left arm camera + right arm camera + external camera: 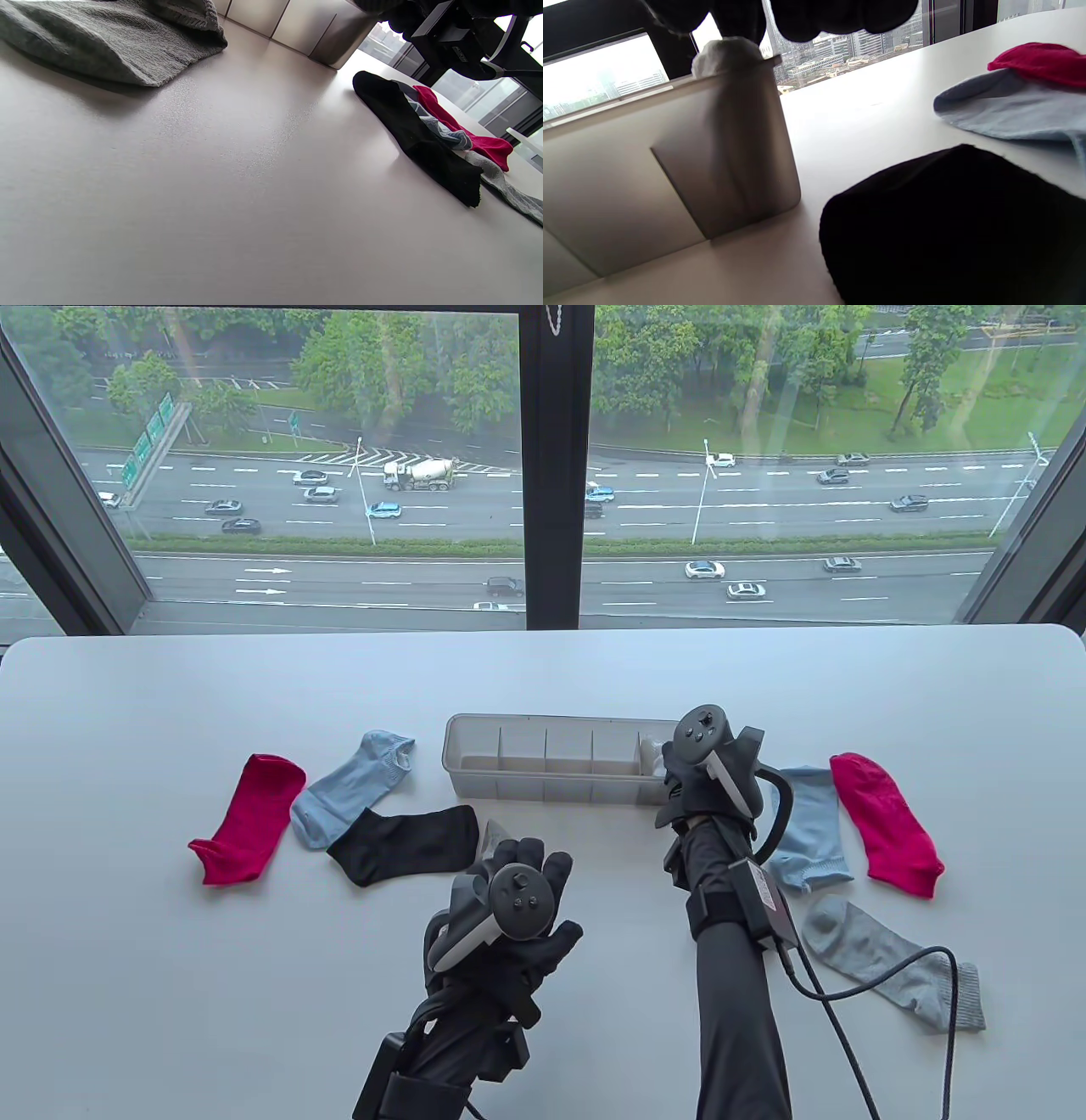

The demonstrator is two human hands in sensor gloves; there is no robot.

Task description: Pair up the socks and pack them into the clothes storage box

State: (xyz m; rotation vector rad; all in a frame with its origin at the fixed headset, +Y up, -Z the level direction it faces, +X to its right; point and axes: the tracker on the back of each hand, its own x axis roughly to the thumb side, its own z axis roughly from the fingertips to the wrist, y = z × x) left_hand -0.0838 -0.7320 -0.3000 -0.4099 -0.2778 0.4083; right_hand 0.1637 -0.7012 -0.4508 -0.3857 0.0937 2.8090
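Right hand (708, 780) is reaching over the right end of the storage box (509, 791), fingers curling down onto a white bundle (725, 53) sitting in the end compartment — looks like pressing or pinching it, exact grip hidden behind the tracker. Left hand (509, 912) is resting low on the desk (170, 984) in front of the box, fingers loosely spread, holding nothing clearly; a grey sock (106, 42) is lying just under or beside its fingertips.

Relative to the box: black sock (403, 841) is lying just front-left, long axis running left-right, nearest the left hand. Light blue sock (344, 797) and red sock (250, 819) are further left. Right of the box — another light blue sock (814, 831), a red one (887, 823), a grey one (891, 963) nearer the front. Judgement: the next pairing is likely needing cross-desk reaches, since the red and blue mates are lying on opposite sides of the box.
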